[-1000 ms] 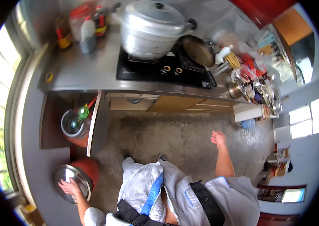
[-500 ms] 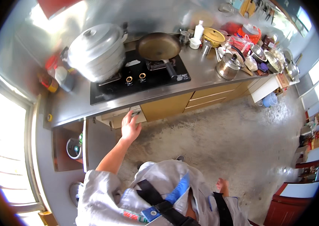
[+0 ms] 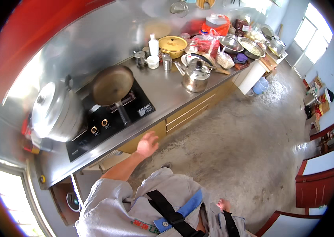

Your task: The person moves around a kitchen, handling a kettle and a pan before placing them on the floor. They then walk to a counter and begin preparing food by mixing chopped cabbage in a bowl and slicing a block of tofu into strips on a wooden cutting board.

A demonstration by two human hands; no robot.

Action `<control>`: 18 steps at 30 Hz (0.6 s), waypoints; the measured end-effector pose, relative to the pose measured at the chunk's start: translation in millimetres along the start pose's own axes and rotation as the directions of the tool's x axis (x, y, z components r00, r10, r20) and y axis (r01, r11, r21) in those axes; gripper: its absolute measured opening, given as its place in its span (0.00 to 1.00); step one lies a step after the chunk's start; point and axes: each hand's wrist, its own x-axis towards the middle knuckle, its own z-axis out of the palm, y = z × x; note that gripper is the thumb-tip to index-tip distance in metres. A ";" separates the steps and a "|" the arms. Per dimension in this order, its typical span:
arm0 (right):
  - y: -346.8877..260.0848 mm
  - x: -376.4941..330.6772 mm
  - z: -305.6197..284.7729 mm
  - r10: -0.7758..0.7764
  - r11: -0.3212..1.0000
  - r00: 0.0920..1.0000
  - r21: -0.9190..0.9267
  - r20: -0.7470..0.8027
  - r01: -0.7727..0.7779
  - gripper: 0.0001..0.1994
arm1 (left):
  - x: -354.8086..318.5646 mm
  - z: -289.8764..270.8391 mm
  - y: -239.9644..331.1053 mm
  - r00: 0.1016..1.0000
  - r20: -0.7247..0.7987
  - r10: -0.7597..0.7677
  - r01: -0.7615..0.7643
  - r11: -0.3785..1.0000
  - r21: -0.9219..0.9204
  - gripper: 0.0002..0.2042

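Left hand raised forward on an outstretched bare forearm, palm down, just off the front edge of the steel counter, near the yellow drawer fronts; grip apart, fingers spread loosely, holding nothing, touching nothing that shows. Right hand low beside the body, over the concrete floor, small and partly hidden by the grey jacket; grip state impossible to tell, nothing visible in it

Nearest to left hand: black two-burner stove on the counter, with two round knobs on its front. One dark frying pan on the right burner, handle pointing toward the counter edge. One big lidded aluminium pot on the left burner, lid on

Further along the counter, well apart from both hands: one steel kettle, one yellow lidded pot, one white bottle, one small white cup, two steel bowls near the far end, red plastic bags behind them. Small jars and tins by the bottle too blurred to count

One open cupboard space under the counter at lower left, round lidded thing inside, unclear. Red chairs at right edge, two at least
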 end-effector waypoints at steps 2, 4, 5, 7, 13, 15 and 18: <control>7.5 12.9 -10.9 0.291 0.887 0.957 0.374 -0.001 -0.270 0.08 | 27.4 24.5 26.0 0.994 0.111 0.004 0.017 0.981 -0.191 0.16; -20.5 102.9 -44.2 0.744 -0.143 0.464 0.792 0.481 -0.593 0.05 | 56.2 22.1 51.0 0.987 0.159 0.034 0.009 0.966 -0.258 0.15; -32.5 133.8 -70.3 0.759 -0.298 0.363 0.784 0.541 -0.545 0.04 | 70.1 28.5 58.5 0.979 0.188 0.079 -0.026 0.963 -0.269 0.15; -42.3 169.8 -115.9 0.773 -0.413 0.255 0.765 0.581 -0.494 0.04 | 97.2 43.1 74.3 0.956 0.255 0.146 -0.055 0.941 -0.333 0.15; 12.6 194.3 -100.2 0.903 -0.116 0.230 0.722 0.362 -0.682 0.05 | 175.3 98.0 102.0 0.915 0.366 0.169 -0.032 0.936 -0.350 0.15; 71.9 144.1 -51.3 0.856 -0.224 0.213 0.710 0.471 -0.667 0.07 | 202.9 125.8 115.1 0.914 0.345 0.215 -0.082 0.928 -0.364 0.15; 117.8 105.6 -3.0 0.854 0.088 0.404 0.673 0.329 -0.734 0.05 | 247.6 157.9 133.5 0.910 0.385 0.155 -0.008 0.934 -0.357 0.16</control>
